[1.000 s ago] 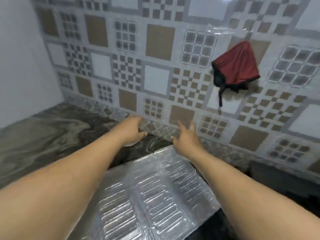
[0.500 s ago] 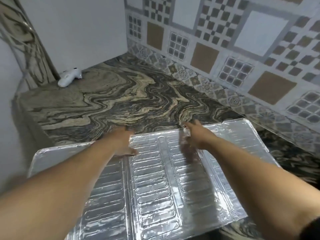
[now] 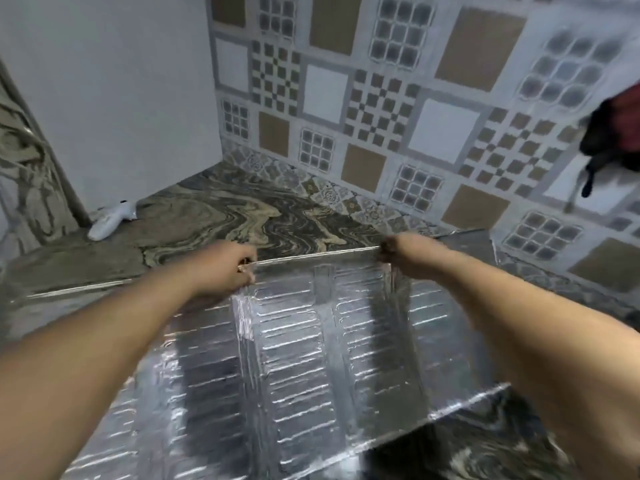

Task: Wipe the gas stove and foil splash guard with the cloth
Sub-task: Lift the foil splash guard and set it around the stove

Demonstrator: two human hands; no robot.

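The silver ribbed foil splash guard (image 3: 294, 368) lies across the marbled countertop (image 3: 214, 216) in front of me, its middle panel raised at the far edge. My left hand (image 3: 232, 268) grips that far edge at the left fold. At the right fold, my right hand (image 3: 405, 254) pinches the same edge. A red and black cloth (image 3: 616, 133) hangs on the tiled wall at the far right, partly cut off by the frame. No gas stove shows in this view.
A white lighter-like tool (image 3: 112, 218) lies on the counter near the left corner by the plain white wall. The patterned tile wall (image 3: 381, 98) runs along the back. The counter's left end drops off beside a marbled pillar (image 3: 27, 174).
The foil guard has come off the back wall onto the counter. Both hands went from resting flat on it to gripping its far edge, and the middle panel is lifting.
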